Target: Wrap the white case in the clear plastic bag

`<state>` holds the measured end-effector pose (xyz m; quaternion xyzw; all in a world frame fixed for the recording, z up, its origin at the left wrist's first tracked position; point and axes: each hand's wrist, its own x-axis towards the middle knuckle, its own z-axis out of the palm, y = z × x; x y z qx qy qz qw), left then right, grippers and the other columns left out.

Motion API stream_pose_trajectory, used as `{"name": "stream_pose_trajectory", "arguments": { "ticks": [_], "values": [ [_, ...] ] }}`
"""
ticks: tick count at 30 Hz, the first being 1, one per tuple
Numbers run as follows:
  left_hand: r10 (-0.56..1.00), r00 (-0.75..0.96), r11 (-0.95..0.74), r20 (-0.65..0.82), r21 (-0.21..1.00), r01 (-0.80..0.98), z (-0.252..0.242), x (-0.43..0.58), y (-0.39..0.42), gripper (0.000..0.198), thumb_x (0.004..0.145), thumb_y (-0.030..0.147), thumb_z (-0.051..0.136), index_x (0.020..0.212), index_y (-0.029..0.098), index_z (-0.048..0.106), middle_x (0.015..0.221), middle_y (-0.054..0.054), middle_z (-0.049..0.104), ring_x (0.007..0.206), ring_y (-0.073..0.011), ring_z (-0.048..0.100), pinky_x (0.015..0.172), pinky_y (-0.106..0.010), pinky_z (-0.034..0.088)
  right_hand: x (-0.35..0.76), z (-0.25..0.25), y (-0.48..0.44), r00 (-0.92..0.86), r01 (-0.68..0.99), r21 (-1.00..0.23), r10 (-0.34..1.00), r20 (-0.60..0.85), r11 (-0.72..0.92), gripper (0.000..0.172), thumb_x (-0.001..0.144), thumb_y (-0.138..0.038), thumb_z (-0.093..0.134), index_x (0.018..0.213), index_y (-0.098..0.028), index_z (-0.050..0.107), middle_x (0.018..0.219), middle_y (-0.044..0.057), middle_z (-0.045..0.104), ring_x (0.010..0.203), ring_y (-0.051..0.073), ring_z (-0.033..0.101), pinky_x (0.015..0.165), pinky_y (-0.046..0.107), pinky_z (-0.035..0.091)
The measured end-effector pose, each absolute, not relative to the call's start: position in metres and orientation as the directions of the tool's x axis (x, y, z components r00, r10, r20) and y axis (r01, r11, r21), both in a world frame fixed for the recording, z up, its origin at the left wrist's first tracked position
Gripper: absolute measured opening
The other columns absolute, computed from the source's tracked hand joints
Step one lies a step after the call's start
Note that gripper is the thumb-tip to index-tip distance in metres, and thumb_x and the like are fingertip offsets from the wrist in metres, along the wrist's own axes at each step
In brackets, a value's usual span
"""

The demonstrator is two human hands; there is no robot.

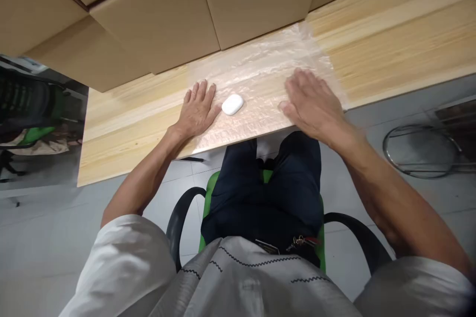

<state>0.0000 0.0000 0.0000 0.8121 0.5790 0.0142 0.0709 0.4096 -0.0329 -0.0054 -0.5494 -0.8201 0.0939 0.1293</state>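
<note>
A small white rounded case (232,104), like an earbud case, lies on a sheet of clear crinkled plastic wrap (256,77) spread over the wooden table. My left hand (198,108) rests flat at the sheet's left edge, fingers stretched out, its thumb close beside the case. On the right part of the sheet, my right hand (310,101) lies palm down with its fingers extended, slightly blurred. Neither hand holds anything. What lies under the palms is hidden.
Several brown cardboard boxes (260,0) stand along the table's back. The wooden table (394,34) runs on to the right, its front edge near my lap. A round metal-framed stool (422,151) is at right. I sit on a green chair with black armrests (184,213).
</note>
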Motion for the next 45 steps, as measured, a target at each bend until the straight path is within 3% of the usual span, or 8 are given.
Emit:
{"name": "stream_pose_trajectory", "arguments": {
  "ticks": [9, 16, 19, 24, 28, 36, 39, 45],
  "values": [
    [0.942, 0.32, -0.307, -0.099, 0.131, 0.943, 0.0, 0.001, 0.0, 0.107, 0.12, 0.093, 0.019, 0.203, 0.025, 0.026, 0.212, -0.017, 0.017, 0.199, -0.0464, 0.013, 0.16, -0.069, 0.011, 0.445, -0.006, -0.049, -0.313, 0.91, -0.264, 0.947, 0.069, 0.32, 0.082, 0.128, -0.054, 0.041, 0.193, -0.004, 0.039, 0.203, 0.033, 0.034, 0.192, 0.05, 0.031, 0.154, 0.073, 0.029],
    [0.945, 0.304, -0.292, -0.118, 0.113, 0.95, 0.005, 0.004, -0.002, 0.106, 0.121, 0.091, 0.017, 0.204, 0.025, 0.022, 0.213, -0.016, 0.015, 0.199, -0.0455, 0.011, 0.16, -0.068, 0.009, 0.405, -0.009, -0.068, -0.452, 0.827, -0.325, 0.886, 0.101, 0.459, 0.084, 0.128, -0.059, 0.043, 0.202, -0.023, 0.026, 0.207, 0.019, 0.033, 0.194, 0.045, 0.029, 0.152, 0.077, 0.033],
    [0.943, 0.308, -0.293, -0.123, 0.127, 0.948, 0.004, 0.004, -0.002, 0.106, 0.121, 0.092, 0.018, 0.204, 0.025, 0.023, 0.213, -0.015, 0.015, 0.199, -0.0447, 0.011, 0.161, -0.066, 0.009, 0.416, -0.011, -0.074, -0.421, 0.843, -0.316, 0.9, 0.115, 0.435, 0.082, 0.129, -0.059, 0.039, 0.2, -0.019, 0.029, 0.205, 0.024, 0.036, 0.193, 0.045, 0.031, 0.153, 0.077, 0.031],
    [0.945, 0.317, -0.301, -0.081, 0.16, 0.94, 0.001, 0.002, -0.003, 0.103, 0.122, 0.091, 0.022, 0.202, 0.028, 0.029, 0.212, -0.014, 0.022, 0.199, -0.0434, 0.015, 0.161, -0.066, 0.011, 0.447, -0.009, -0.078, -0.362, 0.878, -0.287, 0.924, 0.122, 0.382, 0.084, 0.129, -0.057, 0.036, 0.189, 0.001, 0.044, 0.199, 0.039, 0.038, 0.192, 0.051, 0.032, 0.153, 0.074, 0.032],
    [0.947, 0.32, -0.31, -0.013, 0.217, 0.926, 0.005, 0.0, -0.008, 0.096, 0.122, 0.09, 0.028, 0.197, 0.032, 0.044, 0.207, -0.015, 0.037, 0.196, -0.0421, 0.027, 0.16, -0.068, 0.017, 0.445, -0.012, -0.081, -0.318, 0.889, -0.295, 0.936, 0.153, 0.351, 0.077, 0.128, -0.053, 0.041, 0.19, -0.007, 0.046, 0.199, 0.034, 0.04, 0.191, 0.048, 0.035, 0.154, 0.073, 0.032],
    [0.944, 0.289, -0.325, 0.161, 0.287, 0.901, 0.019, 0.013, -0.03, 0.089, 0.123, 0.087, 0.034, 0.176, 0.024, 0.067, 0.158, -0.022, 0.079, 0.159, -0.044, 0.067, 0.148, -0.074, 0.039, 0.439, -0.014, -0.081, -0.309, 0.887, -0.306, 0.937, 0.164, 0.346, 0.075, 0.126, -0.049, 0.045, 0.189, -0.008, 0.046, 0.199, 0.034, 0.041, 0.191, 0.049, 0.036, 0.153, 0.075, 0.031],
    [0.93, 0.331, -0.366, 0.16, 0.306, 0.879, 0.027, 0.031, -0.039, 0.085, 0.12, 0.091, 0.043, 0.163, 0.024, 0.075, 0.134, -0.02, 0.081, 0.142, -0.0456, 0.072, 0.134, -0.075, 0.05, 0.438, -0.013, -0.082, -0.3, 0.89, -0.304, 0.939, 0.168, 0.339, 0.074, 0.126, -0.048, 0.046, 0.191, -0.012, 0.045, 0.2, 0.032, 0.041, 0.191, 0.049, 0.036, 0.153, 0.075, 0.032],
    [0.902, 0.417, -0.43, 0.11, 0.276, 0.859, 0.029, 0.054, -0.033, 0.081, 0.117, 0.094, 0.05, 0.138, 0.021, 0.08, 0.128, -0.02, 0.079, 0.132, -0.0461, 0.071, 0.127, -0.072, 0.052, 0.434, -0.015, -0.084, -0.288, 0.89, -0.311, 0.939, 0.186, 0.335, 0.075, 0.126, -0.048, 0.045, 0.189, -0.008, 0.047, 0.199, 0.032, 0.043, 0.19, 0.049, 0.037, 0.154, 0.072, 0.03]
  ]
}}
